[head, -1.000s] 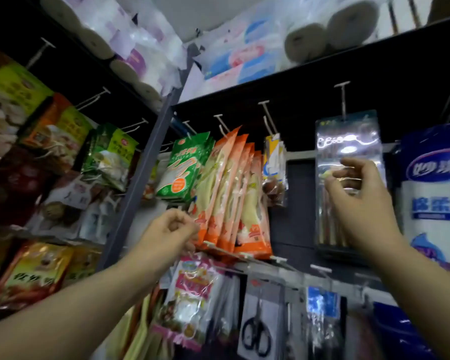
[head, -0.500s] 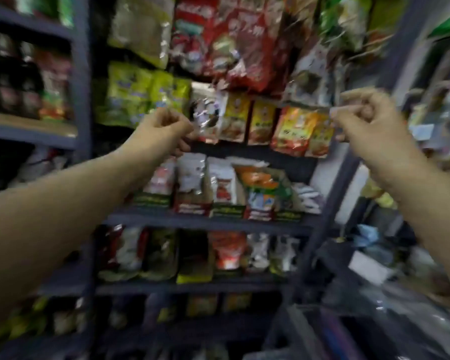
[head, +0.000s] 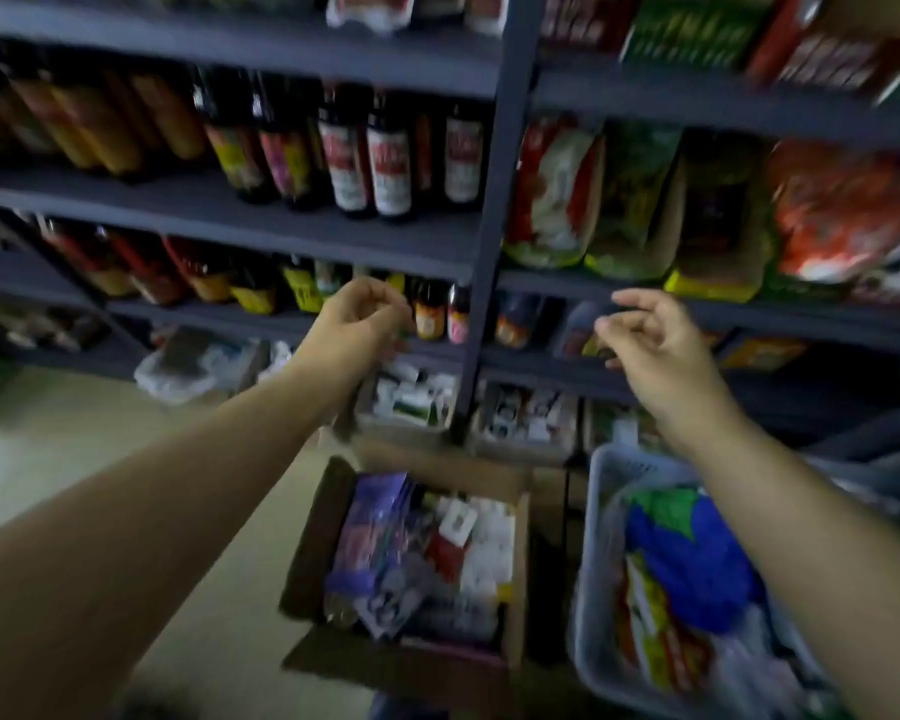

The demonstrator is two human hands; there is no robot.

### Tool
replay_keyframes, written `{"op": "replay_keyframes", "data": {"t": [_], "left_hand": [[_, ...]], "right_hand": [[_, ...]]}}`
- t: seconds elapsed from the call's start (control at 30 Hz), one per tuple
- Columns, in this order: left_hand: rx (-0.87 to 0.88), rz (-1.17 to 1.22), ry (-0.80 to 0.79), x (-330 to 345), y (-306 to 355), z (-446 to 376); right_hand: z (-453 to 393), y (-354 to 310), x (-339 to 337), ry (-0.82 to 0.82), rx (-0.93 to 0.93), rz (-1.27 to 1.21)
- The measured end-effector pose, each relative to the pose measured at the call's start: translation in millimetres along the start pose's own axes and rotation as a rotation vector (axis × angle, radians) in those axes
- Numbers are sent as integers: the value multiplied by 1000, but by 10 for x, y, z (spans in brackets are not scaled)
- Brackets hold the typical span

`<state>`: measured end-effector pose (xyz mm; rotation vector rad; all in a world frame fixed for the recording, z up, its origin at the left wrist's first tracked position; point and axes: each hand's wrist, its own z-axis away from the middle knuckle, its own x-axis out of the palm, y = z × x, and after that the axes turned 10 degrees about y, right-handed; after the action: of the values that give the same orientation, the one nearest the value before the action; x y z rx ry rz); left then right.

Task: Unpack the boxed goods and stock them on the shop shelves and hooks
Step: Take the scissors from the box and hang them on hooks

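Both hands lowered from the snack shelves, view dropped to floor level.
Open cardboard box of packets sits on the floor below, grey basket just right. Above it, left hand and right hand hover empty, fingers loosely curled, before bottle shelves.

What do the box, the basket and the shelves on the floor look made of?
Box: brown corrugated cardboard by its look, matte, flaps folded open. Basket: pale grey moulded plastic, probably, with a slotted wall near the rim. Shelves: smooth dark grey boards and uprights, perhaps painted metal; blur leaves that open.
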<state>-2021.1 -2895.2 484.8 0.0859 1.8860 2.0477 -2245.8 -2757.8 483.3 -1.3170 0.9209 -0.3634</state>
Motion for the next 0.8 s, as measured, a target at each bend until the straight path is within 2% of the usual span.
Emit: {"op": "replay_keyframes", "data": {"t": [0.27, 0.5, 0.67, 0.8], "left_hand": [[-374, -9, 35, -255, -1901, 362], [-628, -144, 17, -309, -3326, 686], [-742, -192, -1, -224, -4274, 843], [-722, -281, -47, -167, -4958, 878]], "right_hand": [[796, 1577, 932, -160, 360, 162], [1557, 2854, 1624, -301, 633, 309], [1903, 3780, 2127, -427, 858, 384], [1994, 4492, 2576, -412, 1013, 369]]}}
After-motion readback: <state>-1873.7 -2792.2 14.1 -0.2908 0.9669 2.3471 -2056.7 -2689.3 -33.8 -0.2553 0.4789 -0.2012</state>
